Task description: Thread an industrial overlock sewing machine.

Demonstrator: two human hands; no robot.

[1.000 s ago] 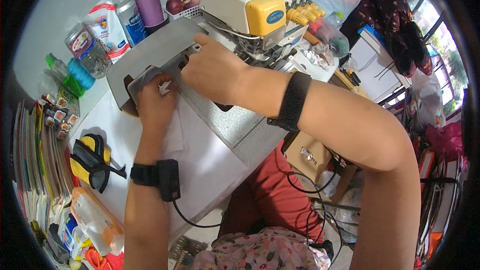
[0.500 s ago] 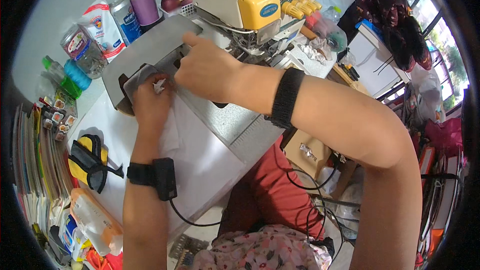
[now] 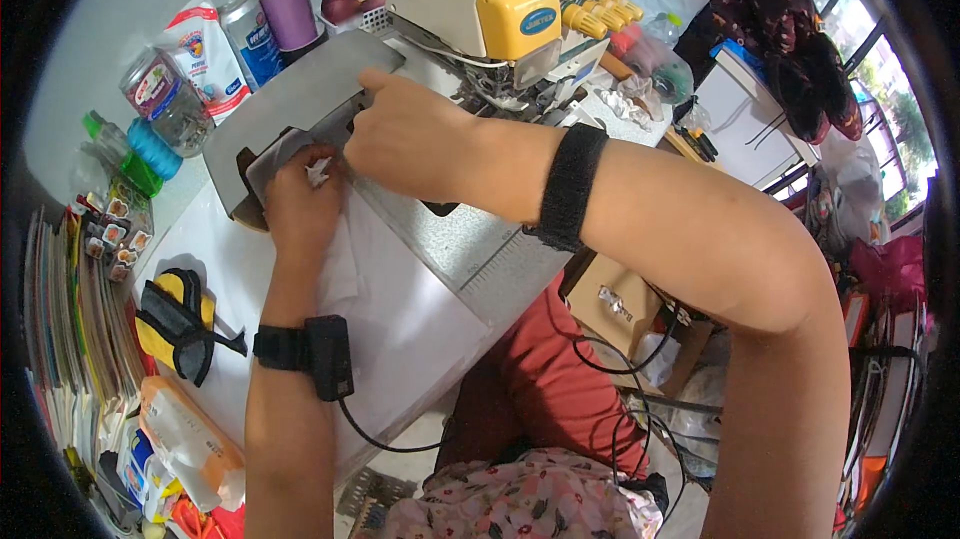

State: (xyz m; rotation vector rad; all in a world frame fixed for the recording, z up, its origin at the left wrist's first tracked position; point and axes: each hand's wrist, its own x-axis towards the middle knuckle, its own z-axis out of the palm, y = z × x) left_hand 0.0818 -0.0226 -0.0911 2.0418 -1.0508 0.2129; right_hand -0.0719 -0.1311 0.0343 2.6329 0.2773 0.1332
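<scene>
My left hand [image 3: 302, 201] is closed round a crumpled white cloth or tissue [image 3: 318, 172]; a longer white piece hangs below the wrist. It rests at the near edge of a grey panel [image 3: 265, 94] with dark cut-outs, next to a fold of grey material [image 3: 275, 157]. My right hand [image 3: 415, 144] is curled over the panel's right part, its back towards me. The fingertips are hidden, so what they hold, if anything, cannot be seen. Both wrists wear black straps, the left with a small black box [image 3: 328, 357].
A cream and yellow overlock sewing machine [image 3: 470, 14] stands at the back. Bottles, cans and a purple flask [image 3: 287, 4] line the wall. A yellow and black padded item [image 3: 178, 324] lies on the white tabletop [image 3: 420, 339]; stacked papers [image 3: 80, 359] stand at left.
My right hand has shifted slightly to the left, and its forearm has turned a little. My left hand stays at the same spot with the white piece.
</scene>
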